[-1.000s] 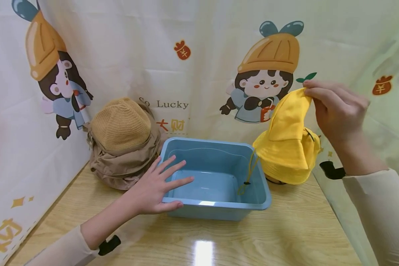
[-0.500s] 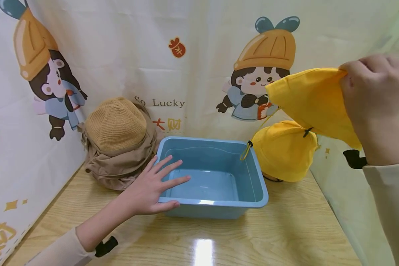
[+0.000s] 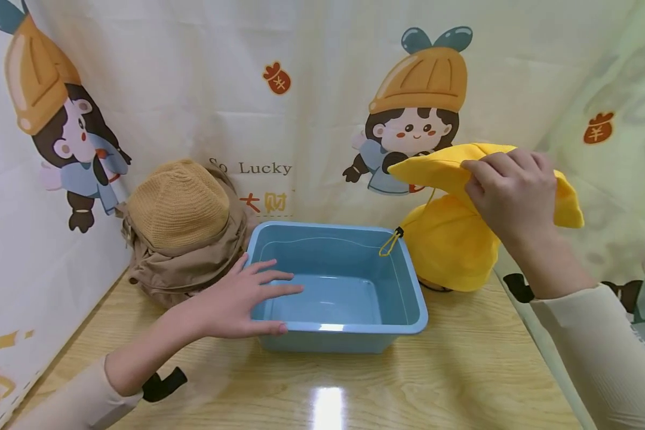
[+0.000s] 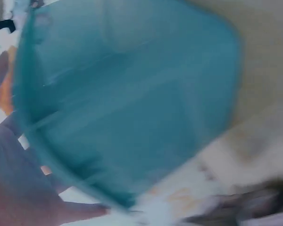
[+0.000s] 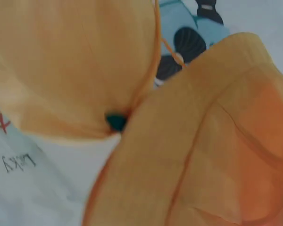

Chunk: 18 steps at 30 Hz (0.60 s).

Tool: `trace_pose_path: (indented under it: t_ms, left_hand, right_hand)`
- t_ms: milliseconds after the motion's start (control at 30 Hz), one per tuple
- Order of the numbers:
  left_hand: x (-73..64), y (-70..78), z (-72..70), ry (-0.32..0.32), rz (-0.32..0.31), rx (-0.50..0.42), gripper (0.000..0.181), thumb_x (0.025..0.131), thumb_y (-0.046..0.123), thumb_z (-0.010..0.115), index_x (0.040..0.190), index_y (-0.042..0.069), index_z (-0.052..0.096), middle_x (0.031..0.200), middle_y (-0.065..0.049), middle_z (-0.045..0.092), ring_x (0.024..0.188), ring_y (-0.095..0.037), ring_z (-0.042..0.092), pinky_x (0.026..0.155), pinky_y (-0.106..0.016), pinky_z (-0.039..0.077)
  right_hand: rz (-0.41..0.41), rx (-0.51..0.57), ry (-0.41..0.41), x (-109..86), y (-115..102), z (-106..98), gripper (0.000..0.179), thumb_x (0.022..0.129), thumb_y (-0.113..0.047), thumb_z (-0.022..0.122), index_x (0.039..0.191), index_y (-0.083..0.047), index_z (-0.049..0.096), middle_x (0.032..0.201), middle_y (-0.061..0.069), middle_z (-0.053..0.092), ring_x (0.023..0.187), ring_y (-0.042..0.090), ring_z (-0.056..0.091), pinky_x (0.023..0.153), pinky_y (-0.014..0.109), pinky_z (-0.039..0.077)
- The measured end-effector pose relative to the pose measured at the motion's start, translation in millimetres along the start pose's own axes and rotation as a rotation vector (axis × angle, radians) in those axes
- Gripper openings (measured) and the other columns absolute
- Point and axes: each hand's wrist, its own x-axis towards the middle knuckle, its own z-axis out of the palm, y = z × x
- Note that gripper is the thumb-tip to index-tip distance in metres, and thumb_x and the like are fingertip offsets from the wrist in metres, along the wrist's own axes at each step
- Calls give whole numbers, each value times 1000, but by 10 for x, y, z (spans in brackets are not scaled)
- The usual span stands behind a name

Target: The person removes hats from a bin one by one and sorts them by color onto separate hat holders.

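Observation:
My right hand grips a yellow cloth hat by its folded fabric, its brim pointing left. A yellow cord with a black toggle hangs over the right rim of a blue plastic basin. Just below the held hat stands a second yellow hat. In the right wrist view the held hat fills the lower right, and the other hat shows a green tip. My left hand lies with spread fingers over the basin's left front corner. The left wrist view is blurred.
A tan knitted hat sits on a brown cloth hat left of the basin. All stand on a wood-grain table. A printed curtain closes off the back and sides.
My right hand has lifted the upper yellow hat off the other one, swung right, then come back left and lower. The held hat has tipped over. My left hand stays at the basin.

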Motion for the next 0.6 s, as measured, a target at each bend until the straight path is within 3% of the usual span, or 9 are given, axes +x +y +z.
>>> trace_pose_path:
  t_ms: [100,200,300,400,433,500,600]
  left_hand:
    - [249,119,-252,9,88,1,59,93,62,57,146,37,49,145,4,55,140,-31,43,111,-65,30]
    - [637,281,-479,68,160,-36,53,95,50,62,144,29,54,140,3,59,132,-22,52,109,-47,42]
    - [1087,455,-614,58,143,-227,47,98,38,63,142,24,56,134,4,64,122,-14,60,99,-35,50]
    - [1542,612,-619,11,76,-401,51,100,35,60,148,21,48,141,4,59,125,-12,58,100,-30,49]
    - [1685,655,-597,11,59,-420,55,100,36,60,151,21,44,145,4,56,128,-12,55,103,-29,47]
    - [1953,728,-541,38,46,-396,66,100,37,59,157,19,32,155,3,43,139,-12,44,112,-28,38]
    - [2269,805,-440,149,42,-346,75,100,35,59,161,18,18,161,2,32,146,-11,33,118,-28,29]
  right_hand:
    - [1,20,24,-85,-103,38,27,97,-9,51,98,-6,78,90,16,73,81,40,61,75,55,46]
    - [19,35,48,-119,-166,44,27,96,-8,52,97,-7,79,89,16,73,81,40,61,73,55,46]
    - [59,41,53,-126,-227,16,26,94,-7,54,97,-8,79,89,14,74,79,39,60,68,53,45]
    - [100,38,28,-103,-288,-19,24,93,-8,56,100,-8,79,91,13,75,81,38,61,66,51,46]
    - [111,41,21,-94,-312,-24,23,93,-9,57,101,-8,79,92,13,75,81,37,62,65,51,47]
    - [114,54,3,-86,-361,-26,21,92,-9,60,103,-7,78,95,13,75,82,37,62,67,50,49]
    - [100,113,-13,-115,-423,-32,22,88,-6,68,108,-3,75,99,16,75,84,38,62,74,48,52]
